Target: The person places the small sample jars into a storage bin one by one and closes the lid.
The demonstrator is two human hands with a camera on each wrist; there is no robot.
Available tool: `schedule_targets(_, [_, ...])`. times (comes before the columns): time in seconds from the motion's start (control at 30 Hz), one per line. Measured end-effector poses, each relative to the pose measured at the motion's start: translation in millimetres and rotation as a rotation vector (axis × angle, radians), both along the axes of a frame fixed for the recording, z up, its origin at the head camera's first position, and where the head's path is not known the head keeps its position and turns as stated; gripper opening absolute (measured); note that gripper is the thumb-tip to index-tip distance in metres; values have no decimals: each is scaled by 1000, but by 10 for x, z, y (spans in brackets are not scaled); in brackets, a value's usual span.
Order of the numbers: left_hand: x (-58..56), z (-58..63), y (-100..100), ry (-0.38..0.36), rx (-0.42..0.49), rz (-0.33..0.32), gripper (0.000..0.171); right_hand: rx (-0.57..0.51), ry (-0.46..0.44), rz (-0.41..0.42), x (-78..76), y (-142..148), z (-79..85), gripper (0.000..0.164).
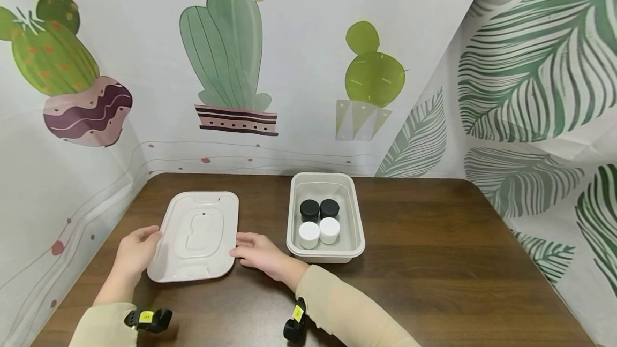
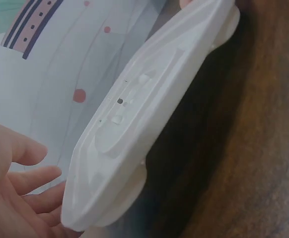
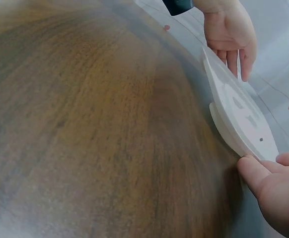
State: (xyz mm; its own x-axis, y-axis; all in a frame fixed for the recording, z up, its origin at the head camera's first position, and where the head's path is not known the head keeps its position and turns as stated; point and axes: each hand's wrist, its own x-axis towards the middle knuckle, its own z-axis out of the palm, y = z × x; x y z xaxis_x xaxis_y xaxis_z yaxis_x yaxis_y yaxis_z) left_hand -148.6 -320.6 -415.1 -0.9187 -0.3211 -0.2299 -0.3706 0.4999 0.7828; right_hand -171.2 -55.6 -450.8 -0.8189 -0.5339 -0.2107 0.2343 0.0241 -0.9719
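A white plastic lid (image 1: 204, 237) lies on the left of the table, with a raised rectangle in its middle and a flap under its edge in the left wrist view. At its left side is my left hand (image 1: 136, 250), thumb apart from the fingers, which reach behind the lid's corner in the left wrist view. My right hand (image 1: 260, 253) is at the opposite side. Its fingertips touch the lid's rim in the right wrist view, fingers nearly straight and thumb lifted away. Neither hand curls round the lid.
Right of my right hand stands a whitish plastic box (image 1: 359, 229) without a cover. Inside are two jars with black caps (image 1: 309, 209) and two with white caps (image 1: 330, 229). A patterned cloth (image 1: 308, 68) hangs behind the brown wooden table (image 1: 434, 272).
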Motion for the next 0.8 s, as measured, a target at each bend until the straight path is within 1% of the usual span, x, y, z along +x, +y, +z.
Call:
schedule_targets(0.13, [0,20,32,55,-11,15,53,-33,-26,-4,1,30,-8,58])
schedule_targets(0.27, [-4,41,51,97,-33,14,48,-52,-40,-12,3,60,-7,58])
schedule_targets(0.47, [17,74,60,124,-41,-13,45,-55,-19,-42,0,71,20,57])
schedule_targets(0.8, [63,39,64,139,-44,-35,45,-1,55,-78,22,65,63,56])
